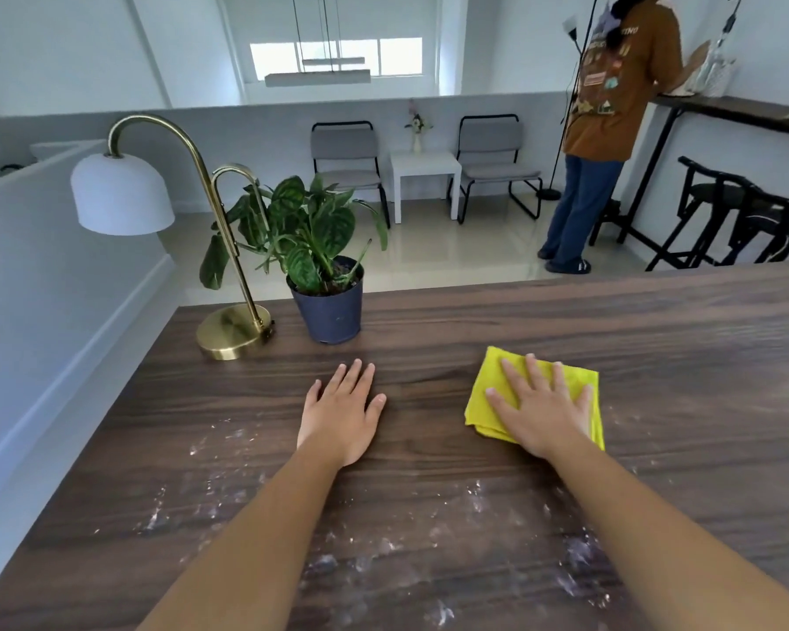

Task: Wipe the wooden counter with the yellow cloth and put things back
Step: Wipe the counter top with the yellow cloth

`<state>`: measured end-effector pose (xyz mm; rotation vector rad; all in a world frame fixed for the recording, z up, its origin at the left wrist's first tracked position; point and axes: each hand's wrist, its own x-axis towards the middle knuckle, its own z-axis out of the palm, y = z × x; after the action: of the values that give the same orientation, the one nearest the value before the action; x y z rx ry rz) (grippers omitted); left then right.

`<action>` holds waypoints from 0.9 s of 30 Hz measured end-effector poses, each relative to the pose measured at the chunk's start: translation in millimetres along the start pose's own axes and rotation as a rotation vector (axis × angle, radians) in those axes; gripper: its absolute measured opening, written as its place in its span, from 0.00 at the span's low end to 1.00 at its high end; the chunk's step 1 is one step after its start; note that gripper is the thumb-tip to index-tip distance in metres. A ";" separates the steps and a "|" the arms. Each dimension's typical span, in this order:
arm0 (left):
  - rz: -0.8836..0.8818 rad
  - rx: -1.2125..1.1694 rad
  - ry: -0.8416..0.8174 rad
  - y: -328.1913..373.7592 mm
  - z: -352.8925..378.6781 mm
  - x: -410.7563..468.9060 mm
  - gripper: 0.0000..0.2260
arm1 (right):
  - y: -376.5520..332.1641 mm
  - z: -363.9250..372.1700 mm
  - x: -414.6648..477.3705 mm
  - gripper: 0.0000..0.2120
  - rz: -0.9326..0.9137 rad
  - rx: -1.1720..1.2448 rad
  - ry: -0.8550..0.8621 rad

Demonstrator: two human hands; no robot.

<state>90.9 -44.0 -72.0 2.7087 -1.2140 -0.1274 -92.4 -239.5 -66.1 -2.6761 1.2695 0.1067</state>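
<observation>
The dark wooden counter (pixel 474 321) fills the lower part of the view, with white powdery smears on its near half. A folded yellow cloth (pixel 486 393) lies on it right of centre. My right hand (pixel 540 407) lies flat on top of the cloth, fingers spread. My left hand (pixel 342 414) rests palm down on the bare wood, holding nothing. A brass lamp (pixel 235 330) with a white shade stands at the far left corner. Beside it sits a green plant in a dark blue pot (pixel 331 314).
The counter's far edge runs behind the lamp and plant, with a white half wall on the left. Beyond are two grey chairs (pixel 347 152), a small white table (pixel 424 170), black stools at a side bar (pixel 748 109), and a person (pixel 611 107) standing there.
</observation>
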 end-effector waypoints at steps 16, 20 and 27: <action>-0.072 -0.477 0.229 -4.0 -6.8 -7.2 0.24 | -45.1 4.1 0.9 0.26 -0.584 -0.008 -0.047; -0.065 -0.363 0.188 -3.8 -4.7 -6.4 0.24 | 40.0 -13.3 26.1 0.30 0.117 0.055 0.014; -0.040 -0.332 0.183 -2.8 -2.4 -3.6 0.25 | -40.5 -7.5 9.1 0.40 0.216 0.081 -0.005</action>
<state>90.9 -39.1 -70.2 2.3981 -0.9893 -0.0763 -55.4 -222.7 -54.8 -2.4633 1.5238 0.0888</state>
